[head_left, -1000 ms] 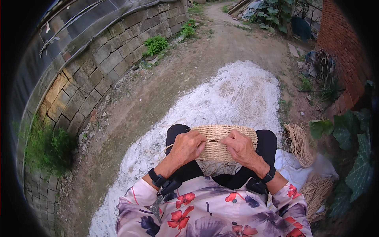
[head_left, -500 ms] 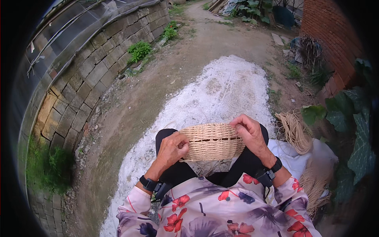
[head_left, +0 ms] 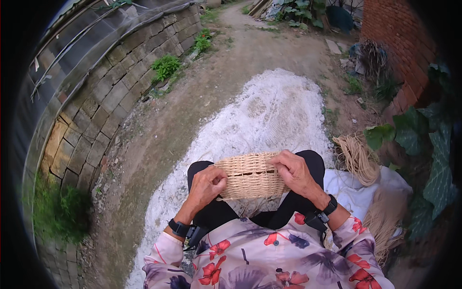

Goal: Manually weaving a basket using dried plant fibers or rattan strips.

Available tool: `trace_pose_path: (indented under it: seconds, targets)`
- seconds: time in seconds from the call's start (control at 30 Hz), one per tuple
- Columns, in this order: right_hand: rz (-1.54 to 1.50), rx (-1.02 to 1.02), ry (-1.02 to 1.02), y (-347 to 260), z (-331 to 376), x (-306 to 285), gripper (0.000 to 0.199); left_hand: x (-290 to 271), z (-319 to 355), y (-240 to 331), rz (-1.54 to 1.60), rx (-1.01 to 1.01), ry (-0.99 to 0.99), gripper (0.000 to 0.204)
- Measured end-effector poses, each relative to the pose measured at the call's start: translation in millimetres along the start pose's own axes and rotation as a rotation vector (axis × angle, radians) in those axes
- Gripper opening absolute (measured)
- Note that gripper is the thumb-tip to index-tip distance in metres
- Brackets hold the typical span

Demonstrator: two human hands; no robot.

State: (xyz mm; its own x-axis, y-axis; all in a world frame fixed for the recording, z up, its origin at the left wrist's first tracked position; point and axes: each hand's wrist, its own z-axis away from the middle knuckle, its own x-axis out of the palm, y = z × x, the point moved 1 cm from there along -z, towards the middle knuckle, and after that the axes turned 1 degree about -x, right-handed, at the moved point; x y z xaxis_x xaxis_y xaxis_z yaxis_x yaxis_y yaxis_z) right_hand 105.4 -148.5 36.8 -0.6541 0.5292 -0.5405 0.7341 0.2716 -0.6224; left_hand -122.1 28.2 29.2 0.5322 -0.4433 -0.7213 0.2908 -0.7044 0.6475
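A pale woven straw basket piece (head_left: 252, 186) lies across my lap, with a dark slit running sideways through its weave. My left hand (head_left: 205, 187) is closed on its left edge, thumb and curled fingers meeting at the end of the slit. At the upper right of the weave, my right hand (head_left: 294, 174) pinches at the strands, fingertips near the right end of the slit. Whether a loose strand sits between those fingers is too small to tell. Both knees, in black trousers, are under the piece.
Coiled straw cord (head_left: 357, 159) and a second bundle of cord (head_left: 385, 224) rest on white sacking (head_left: 339, 185) to my right. Broad-leaved plants (head_left: 411, 132) stand beside them. A block wall (head_left: 108, 98) curves along the left; whitish ground (head_left: 269, 115) spreads ahead.
My right hand has shifted left along the upper part of the woven piece, onto the weave near the slit. My left hand keeps its hold on the left edge.
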Motion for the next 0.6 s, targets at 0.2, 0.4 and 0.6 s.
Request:
trace_pose_path:
  seconds: [0.2,0.4,0.6]
  targets:
    - [-0.019,0.069,0.132,-8.5,-1.6,-0.8,0.017,-1.2,-0.5,-4.7,0.062,0.020,-0.028,0.008]
    - [0.049,0.143,0.150,-3.4,-26.5,1.7,0.016,1.6,-1.1,-9.2,0.082,-0.079,-0.080,0.009]
    - [0.302,-0.210,-0.173,-28.9,-43.3,25.8,0.055,2.0,-3.4,-12.0,-0.009,0.168,0.049,0.008]
